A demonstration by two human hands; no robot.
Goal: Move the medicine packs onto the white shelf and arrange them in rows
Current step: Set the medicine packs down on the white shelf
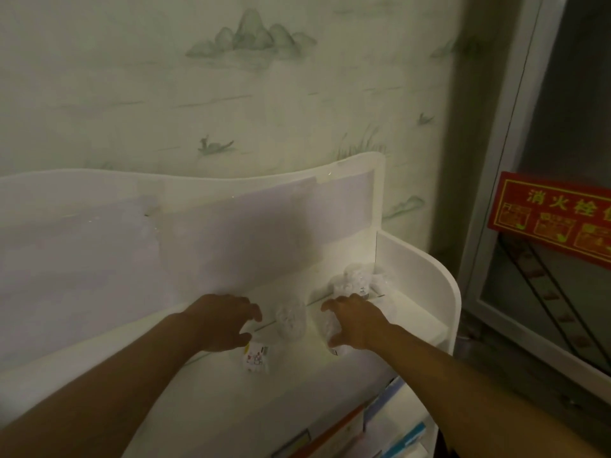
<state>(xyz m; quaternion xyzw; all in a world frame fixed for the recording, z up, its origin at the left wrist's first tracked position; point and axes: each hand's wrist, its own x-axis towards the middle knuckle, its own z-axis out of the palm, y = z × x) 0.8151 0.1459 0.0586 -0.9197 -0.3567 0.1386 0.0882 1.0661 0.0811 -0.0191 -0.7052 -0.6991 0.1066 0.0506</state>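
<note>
**Packs on the top shelf, both hands arranging**

Head view: The white shelf stands against a wall with pale green landscape wallpaper. Both arms reach forward over its top board. The picture is dim and a little blurred, so fine details are difficult to read.

The left hand is above a pack with a printed label, which lies flat near the front of the board. The fingers are bent downward and the thumb seems to touch the upper edge of this pack, but I cannot tell if they really pinch it or only rest on it. The right hand lies over a clear pack; its fingers curl over the top and the thumb is at the lower side, so I judge that it grips this pack. Between the two hands one more clear pack sits free on the board. In the right back corner a small group of packs is already placed, close to the side wall.

So I judge that the step in hand is the arranging: the packs are on the shelf, but they do not yet form a straight row. The next move calls for sliding each pack gently toward the back and lining it beside the corner group, without pushing the free middle pack out of place.

To the right a red sign is on a glass door, and below the board some books are visible.
</note>
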